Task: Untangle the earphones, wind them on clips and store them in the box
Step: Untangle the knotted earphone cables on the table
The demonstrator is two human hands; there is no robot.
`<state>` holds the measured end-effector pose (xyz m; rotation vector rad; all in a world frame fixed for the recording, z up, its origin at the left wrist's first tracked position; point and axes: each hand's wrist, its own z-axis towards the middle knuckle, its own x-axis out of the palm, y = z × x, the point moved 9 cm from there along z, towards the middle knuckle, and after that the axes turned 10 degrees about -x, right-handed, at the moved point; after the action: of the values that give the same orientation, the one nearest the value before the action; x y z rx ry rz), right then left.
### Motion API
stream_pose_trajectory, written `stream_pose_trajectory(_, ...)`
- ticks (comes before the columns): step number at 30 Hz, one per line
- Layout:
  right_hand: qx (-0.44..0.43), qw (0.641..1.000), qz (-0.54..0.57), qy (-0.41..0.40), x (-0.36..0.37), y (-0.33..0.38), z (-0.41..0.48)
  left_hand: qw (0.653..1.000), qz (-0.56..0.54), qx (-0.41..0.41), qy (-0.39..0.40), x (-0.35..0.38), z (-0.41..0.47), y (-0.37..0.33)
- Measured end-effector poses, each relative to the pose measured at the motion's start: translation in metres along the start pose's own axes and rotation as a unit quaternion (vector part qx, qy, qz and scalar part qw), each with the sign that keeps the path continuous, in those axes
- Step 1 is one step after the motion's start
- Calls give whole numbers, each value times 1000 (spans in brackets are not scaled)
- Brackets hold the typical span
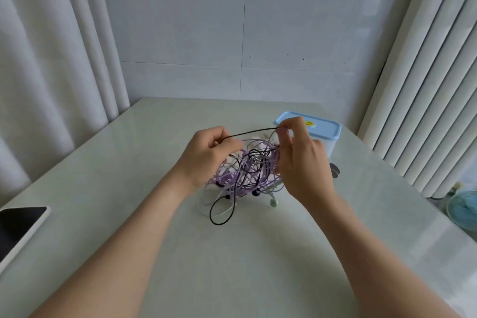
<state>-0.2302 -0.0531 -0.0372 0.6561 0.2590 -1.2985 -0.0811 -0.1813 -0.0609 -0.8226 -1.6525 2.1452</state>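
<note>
Pinching with my left hand (pixel 206 155): my fingers are curled onto one end of a taut stretch of black cord (pixel 250 132). The hand sits over the left side of the tangle (pixel 247 170).

Black cord: it runs tight from this grip across to the other and passes just above the knot. A black loop (pixel 222 222) lies on the table (pixel 154 227) below my left grip, on my side. I cannot tell if it belongs to the same lead.

Tangle: purple, white and black earphone leads are bunched between and just beneath both grips, with the underside resting on the table. A green earbud (pixel 273 202) trails out below my right grip.

Right hand (pixel 302 162): thumb and forefinger pinch the other end of the taut stretch. The remaining fingers are curled against the tangle's right side.

Doing this step well: I judge the job barely begun, with nothing freed or wound. I would ease the tension, since pulling hard probably cinches the knot. Then I would follow the black cord to where it dives in and feed it back through each crossing. One grip should steady the bundle so the other leads do not drag along.

Box (pixel 333 137): it stands just behind my right grip, partly hidden by it, with its blue lid (pixel 320 125) on. It will need opening before anything goes in.

Clips: I cannot make any out.
</note>
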Motion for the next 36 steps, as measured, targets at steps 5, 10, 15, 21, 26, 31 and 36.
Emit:
stream_pose_trajectory(5,32,996,81,25,1,-3,1,988,-3,28,-150,-26,0,0)
stream_pose_trajectory(10,23,996,71,43,8,2,-2,982,-45,3,-182,-37,2,7)
stream_pose_trajectory(15,47,998,-22,-18,-10,-9,-1,986,4,-95,-138,-29,8,27)
stream_pose_trajectory(21,-4,993,-108,37,-6,2,1,991,40,-87,-92,-20,11,30)
stream_pose_trajectory(26,-181,981,50,48,-6,65,-1,992,44,-74,-98,-18,10,28)
stream_pose_trajectory(31,-201,941,-10,274,47,71,-27,993,25,-77,-82,-15,10,26)
stream_pose_trajectory(36,-152,952,35,262,50,56,-24,994,11,-89,-70,-15,9,25)
